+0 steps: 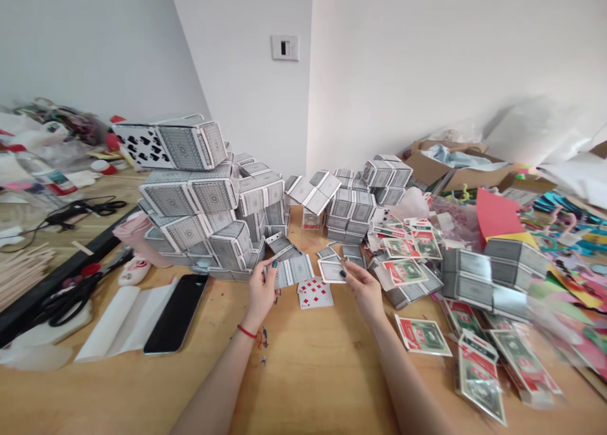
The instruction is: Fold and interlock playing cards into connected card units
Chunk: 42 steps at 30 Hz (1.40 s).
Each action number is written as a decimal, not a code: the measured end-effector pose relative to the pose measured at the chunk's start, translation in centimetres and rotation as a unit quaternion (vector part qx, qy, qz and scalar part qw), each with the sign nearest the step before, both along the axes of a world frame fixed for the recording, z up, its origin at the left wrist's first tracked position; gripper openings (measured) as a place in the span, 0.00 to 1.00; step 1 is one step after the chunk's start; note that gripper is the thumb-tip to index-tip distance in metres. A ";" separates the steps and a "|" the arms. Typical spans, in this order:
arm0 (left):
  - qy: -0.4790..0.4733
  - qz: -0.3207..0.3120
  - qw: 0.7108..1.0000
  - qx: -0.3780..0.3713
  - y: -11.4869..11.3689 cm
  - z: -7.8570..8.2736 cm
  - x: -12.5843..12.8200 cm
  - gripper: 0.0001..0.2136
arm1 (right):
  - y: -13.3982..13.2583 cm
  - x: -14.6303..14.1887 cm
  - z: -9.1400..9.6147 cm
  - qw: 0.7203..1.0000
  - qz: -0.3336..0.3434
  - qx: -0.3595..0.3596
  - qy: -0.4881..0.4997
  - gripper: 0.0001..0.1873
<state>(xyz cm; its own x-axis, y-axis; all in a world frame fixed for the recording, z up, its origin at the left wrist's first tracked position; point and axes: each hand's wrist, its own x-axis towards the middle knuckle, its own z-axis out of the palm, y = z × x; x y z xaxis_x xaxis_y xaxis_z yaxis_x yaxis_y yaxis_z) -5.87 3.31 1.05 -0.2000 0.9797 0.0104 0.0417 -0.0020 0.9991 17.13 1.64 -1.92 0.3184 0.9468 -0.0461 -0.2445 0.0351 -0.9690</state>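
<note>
Right now I see my left hand (262,294) low at the middle of the pale wooden surface (303,372), its fingers (271,265) pinched on a small fan of grey-backed playing cards (293,270) that juts to the right from the grip. My right hand (364,288) reaches in from the other side, and its fingertips rest on a single grey-backed card with a white border (331,270) lying flat; the fingers are curled over the card's right edge, though I cannot tell whether they pinch it or only press on it. Between the two hands, a little nearer me, a face-up card with red diamonds (315,293) lies on the wood.

Just behind the left hand rises a leaning stack of boxes folded from grey-backed cards (199,201); how its lower blocks join is hard to make out. A lower cluster of the same card boxes (353,201) stands behind the right hand. Left of the stack lie a black smartphone (176,313) and a folded white paper sheet (126,321), touching side by side. Black-handled scissors (71,296) sit further left, partly hidden by a dark bar. On the right, red-and-green card cartons (478,372) lie flattened, and the coloured paper scraps (569,283) beyond them are blurred at the frame edge.
</note>
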 end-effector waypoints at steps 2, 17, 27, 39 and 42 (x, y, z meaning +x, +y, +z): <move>0.015 -0.006 1.000 0.001 -0.1 -0.1 0.1 0.16 | 0.0 -0.1 -0.1 1.000 -0.004 0.000 0.013 0.29; 0.082 -0.030 0.996 0.030 -0.4 -0.3 0.0 0.14 | -0.2 -0.5 0.6 0.999 -0.013 -0.005 0.037 0.22; 0.107 -0.042 0.993 0.040 -0.5 -0.6 -0.1 0.13 | -0.3 -0.7 0.5 0.999 0.006 -0.010 0.047 0.19; 0.202 -0.033 0.971 0.121 -0.4 -0.4 -0.3 0.11 | -0.7 -0.4 0.9 0.994 0.069 -0.056 0.069 0.18; 0.213 -0.032 0.969 0.120 -0.5 -0.6 -0.3 0.11 | -0.7 -0.4 0.9 0.993 0.076 -0.063 0.071 0.17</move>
